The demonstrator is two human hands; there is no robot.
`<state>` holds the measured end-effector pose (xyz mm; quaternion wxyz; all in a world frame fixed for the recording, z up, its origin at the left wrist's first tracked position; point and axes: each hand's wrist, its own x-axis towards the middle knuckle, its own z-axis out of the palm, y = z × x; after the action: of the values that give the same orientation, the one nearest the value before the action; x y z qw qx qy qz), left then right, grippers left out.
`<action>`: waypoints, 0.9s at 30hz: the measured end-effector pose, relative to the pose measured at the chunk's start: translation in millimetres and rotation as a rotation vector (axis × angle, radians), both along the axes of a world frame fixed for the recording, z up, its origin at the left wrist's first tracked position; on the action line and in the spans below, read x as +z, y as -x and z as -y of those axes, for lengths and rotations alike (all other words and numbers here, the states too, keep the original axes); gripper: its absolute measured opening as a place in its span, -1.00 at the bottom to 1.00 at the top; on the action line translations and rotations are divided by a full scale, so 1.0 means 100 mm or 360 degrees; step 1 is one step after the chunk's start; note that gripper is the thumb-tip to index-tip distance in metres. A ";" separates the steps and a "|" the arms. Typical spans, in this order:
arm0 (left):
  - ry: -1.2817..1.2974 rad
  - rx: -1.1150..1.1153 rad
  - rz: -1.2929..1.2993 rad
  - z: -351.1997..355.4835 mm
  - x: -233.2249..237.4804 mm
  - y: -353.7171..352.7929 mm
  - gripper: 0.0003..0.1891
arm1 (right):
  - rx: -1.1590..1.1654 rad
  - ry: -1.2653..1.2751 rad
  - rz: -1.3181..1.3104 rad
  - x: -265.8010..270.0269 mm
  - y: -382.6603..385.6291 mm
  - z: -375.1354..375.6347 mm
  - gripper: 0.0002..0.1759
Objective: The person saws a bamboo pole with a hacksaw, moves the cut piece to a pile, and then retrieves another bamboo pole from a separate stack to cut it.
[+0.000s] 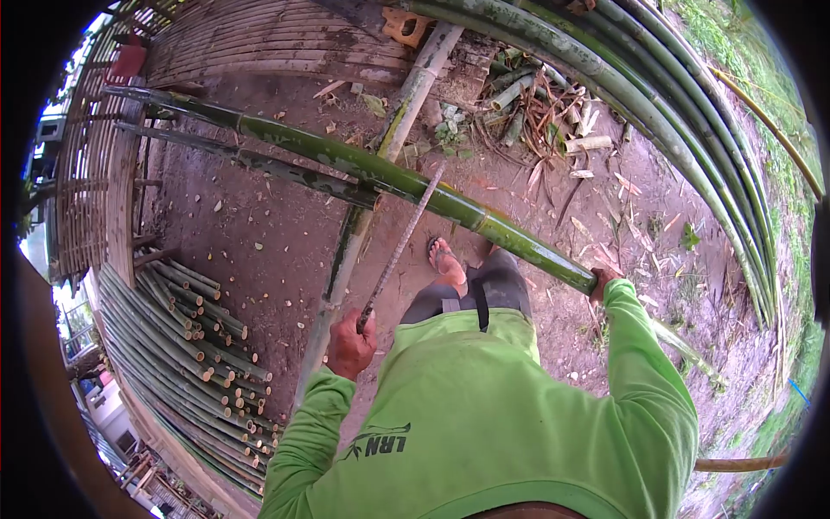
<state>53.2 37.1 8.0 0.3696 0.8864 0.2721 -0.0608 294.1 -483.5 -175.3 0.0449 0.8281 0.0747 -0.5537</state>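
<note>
In the head view, my left hand (350, 344) is closed around the dark grip of a long, narrow machete-like blade (405, 233). The mottled grey blade points up and away, its far end over the green bamboo pole (346, 157). My right hand (603, 281) grasps the near right end of that thick, shiny pole, which runs diagonally to the far left. It crosses over a paler bamboo pole (333, 281). Just below it, a thinner, darker bamboo piece (259, 160) ends at the crossing.
A stack of cut bamboo (186, 363) lies at the left beside a slatted bamboo structure (86, 182). Long bamboo poles (683, 147) curve along the right. Offcuts (519, 99) and shavings litter the dirt ground. An orange saw handle (405, 26) shows at the top.
</note>
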 end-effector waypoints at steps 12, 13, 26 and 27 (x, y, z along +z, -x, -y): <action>-0.0124 0.0142 -0.0204 0.65 -0.06 -0.18 -0.78 | 0.0107 -0.0115 -0.0100 -0.17 -0.19 -0.06 0.07; -0.0139 0.0157 -0.0186 0.70 -0.05 -0.22 -0.78 | 0.0190 -0.0164 0.0021 -0.05 -0.22 -0.18 0.12; -0.0318 0.0102 -0.0261 0.83 0.26 -0.33 -0.78 | 0.0029 -0.1040 0.0374 -0.13 -0.33 -3.47 -0.21; -0.0334 0.0093 -0.0331 0.80 0.23 -0.29 -0.79 | 0.0027 -0.1020 0.0381 -0.18 -0.30 -3.48 -0.23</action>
<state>82.3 -43.2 31.4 0.2463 0.9008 0.3394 -0.1127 323.7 -135.8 -193.8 -0.2046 0.8585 0.2461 -0.4006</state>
